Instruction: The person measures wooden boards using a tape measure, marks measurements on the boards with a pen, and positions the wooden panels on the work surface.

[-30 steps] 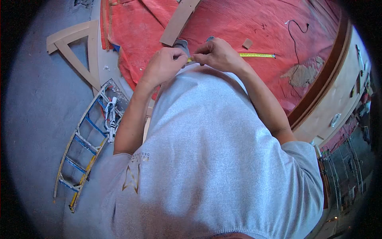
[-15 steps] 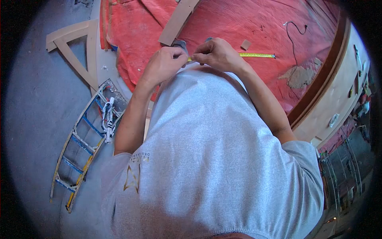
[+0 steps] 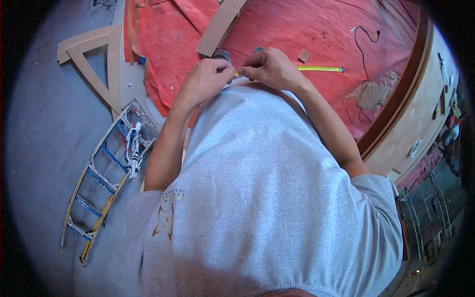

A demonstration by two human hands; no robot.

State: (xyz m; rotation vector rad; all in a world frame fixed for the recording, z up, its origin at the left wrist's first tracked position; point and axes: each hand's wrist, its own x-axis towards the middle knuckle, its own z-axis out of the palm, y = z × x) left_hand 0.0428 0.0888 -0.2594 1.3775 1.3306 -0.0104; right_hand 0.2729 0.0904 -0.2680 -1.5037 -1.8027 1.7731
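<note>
Both my hands are close together in front of my shirt, near the top middle of the view. My left hand (image 3: 207, 81) is closed, thumb and fingers pinched at the yellow strip that shows in the gap between the hands. My right hand (image 3: 271, 69) is closed too, pinching the yellow tape measure blade (image 3: 321, 69). The blade runs out past the right hand and ends in a dark hook tip at the right. A tape case cannot be seen. Part of a shoe (image 3: 222, 55) shows beyond my left hand.
Red sheeting (image 3: 297, 29) covers the floor ahead, with a wooden board (image 3: 222, 27), a small wood block (image 3: 304, 55) and a black cord (image 3: 363, 54) on it. At left are a triangular wooden frame (image 3: 115, 69) and a paint-spattered stepladder (image 3: 101, 179). A curved wooden panel (image 3: 413, 133) borders the right.
The hands keep their grip and almost the same place. The blade's free tip has shifted very slightly to the right, and the whole view has moved a little.
</note>
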